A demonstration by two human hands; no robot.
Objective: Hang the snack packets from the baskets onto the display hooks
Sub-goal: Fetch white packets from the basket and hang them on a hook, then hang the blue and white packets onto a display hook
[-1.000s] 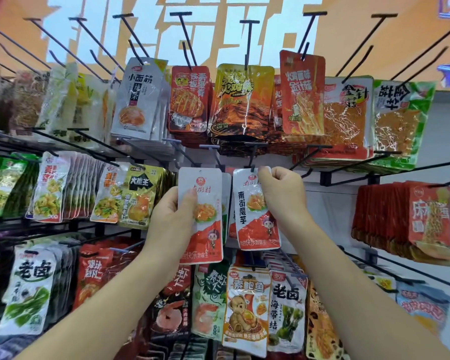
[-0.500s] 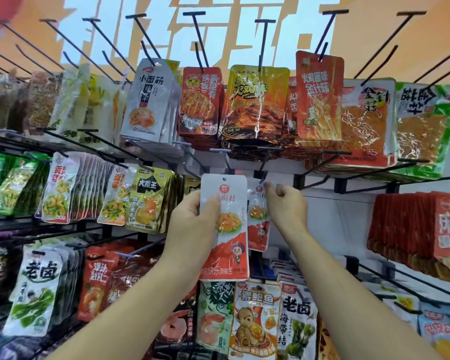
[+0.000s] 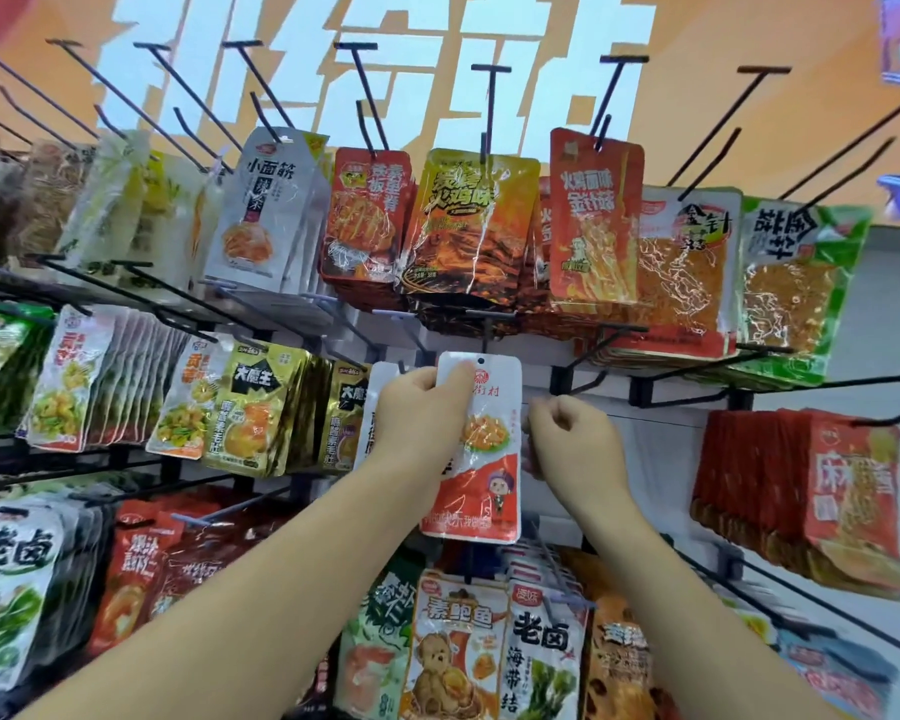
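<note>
- Snack packet (image 3: 481, 459), white header over a red base with a punched hole at top centre. It is held upright in front of the rack's middle row, the hole just below the tip of a dark display hook (image 3: 487, 330).
- Step judged: threading the hole onto that hook. The hole still shows free, so the packet is not yet hung.
- Method note: keep the header square to the rod, raise it until the hole meets the tip, then push it straight back. The thin header probably flexes, so a grip close to the hole should steady it.
- Risk: the gold packets (image 3: 261, 407) hang close on the left and could snag.
- Left hand (image 3: 417, 423): grips the packet, thumb across the front of the upper left corner, fingers behind.
- Right hand (image 3: 572, 439): fingers curled, just beside the packet's right edge. Cannot tell whether it pinches that edge or something behind it.
- Second white packet (image 3: 378, 402) is partly visible behind the left hand. Held or hung, unclear.
- Baskets are out of view.
</note>
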